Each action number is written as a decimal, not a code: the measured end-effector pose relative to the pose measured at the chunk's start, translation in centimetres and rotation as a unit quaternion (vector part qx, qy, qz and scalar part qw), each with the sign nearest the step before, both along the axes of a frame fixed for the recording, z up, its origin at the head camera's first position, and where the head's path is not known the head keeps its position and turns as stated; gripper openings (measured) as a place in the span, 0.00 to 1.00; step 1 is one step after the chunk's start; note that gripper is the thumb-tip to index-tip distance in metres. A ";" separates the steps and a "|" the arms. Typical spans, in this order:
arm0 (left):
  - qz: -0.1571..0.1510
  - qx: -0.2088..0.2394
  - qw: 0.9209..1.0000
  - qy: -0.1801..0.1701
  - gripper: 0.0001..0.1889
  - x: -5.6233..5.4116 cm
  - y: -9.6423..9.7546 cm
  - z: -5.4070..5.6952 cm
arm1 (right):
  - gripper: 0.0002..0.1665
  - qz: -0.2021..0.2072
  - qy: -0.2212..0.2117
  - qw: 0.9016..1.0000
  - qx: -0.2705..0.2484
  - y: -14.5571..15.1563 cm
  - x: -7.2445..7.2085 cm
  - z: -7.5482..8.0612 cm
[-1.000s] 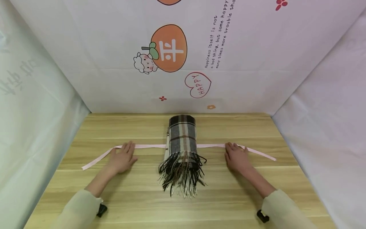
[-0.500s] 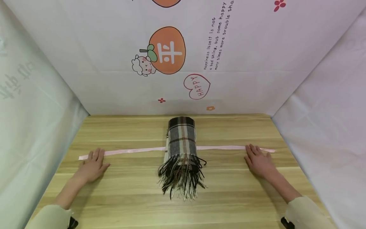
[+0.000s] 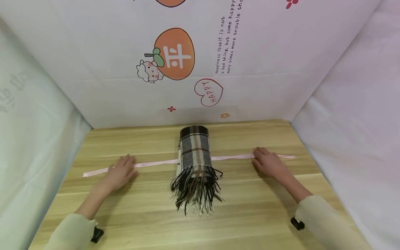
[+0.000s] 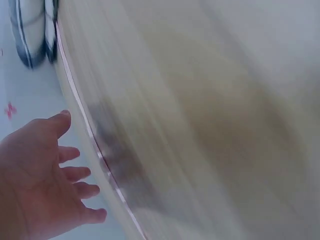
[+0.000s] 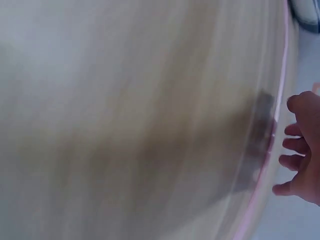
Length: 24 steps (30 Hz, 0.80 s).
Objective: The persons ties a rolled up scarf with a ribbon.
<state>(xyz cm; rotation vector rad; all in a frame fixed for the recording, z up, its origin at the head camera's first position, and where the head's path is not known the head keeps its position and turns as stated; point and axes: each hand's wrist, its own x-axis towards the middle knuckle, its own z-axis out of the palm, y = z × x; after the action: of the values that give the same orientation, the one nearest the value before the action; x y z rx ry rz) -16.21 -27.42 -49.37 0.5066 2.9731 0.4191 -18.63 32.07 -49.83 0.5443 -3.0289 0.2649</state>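
Observation:
A folded plaid scarf (image 3: 196, 149) in black, grey, white and brown lies mid-table in the head view, its fringe toward the person. Beneath it runs a narrow pink ribbon (image 3: 156, 163), stretched out to both sides. My left hand (image 3: 120, 172) is over the ribbon's left part, fingers loosely extended and holding nothing. Over the right part is my right hand (image 3: 268, 163), its fingers likewise relaxed. In the left wrist view, the left hand (image 4: 45, 180) appears raised off the tabletop, above its shadow. The right wrist view shows the right hand (image 5: 306, 150) much the same way.
The wood-grain table (image 3: 200, 229) is bounded by a white printed backdrop (image 3: 256, 90) behind and white cloth walls at left (image 3: 40, 114) and right (image 3: 353, 114). A dark clip-like piece hangs at each sleeve.
Both hands slid outward along the ribbon, straightening its bent outer parts, then lifted and came back inward toward the scarf. The scarf stayed in place; the head view shifted slightly.

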 end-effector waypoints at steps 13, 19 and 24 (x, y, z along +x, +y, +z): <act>-0.068 -0.021 0.997 0.022 0.23 -4.9 7.2 -0.7 | 0.18 0.112 -0.019 0.993 -0.013 -10.1 -3.8 0.7; -0.089 0.003 0.996 0.025 0.09 -5.3 8.1 -1.1 | 0.05 0.123 -0.020 0.992 -0.028 -11.6 -3.9 0.0; -0.109 0.018 0.994 0.005 0.04 -5.5 8.7 -1.0 | 0.03 0.122 -0.028 0.992 -0.023 -11.8 -4.0 0.0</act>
<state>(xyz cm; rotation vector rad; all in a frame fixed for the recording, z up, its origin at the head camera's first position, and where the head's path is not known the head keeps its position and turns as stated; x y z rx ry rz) -21.68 -18.76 -50.37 0.8290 2.8814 0.4484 -22.66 20.27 -49.86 0.9208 -2.9980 0.3652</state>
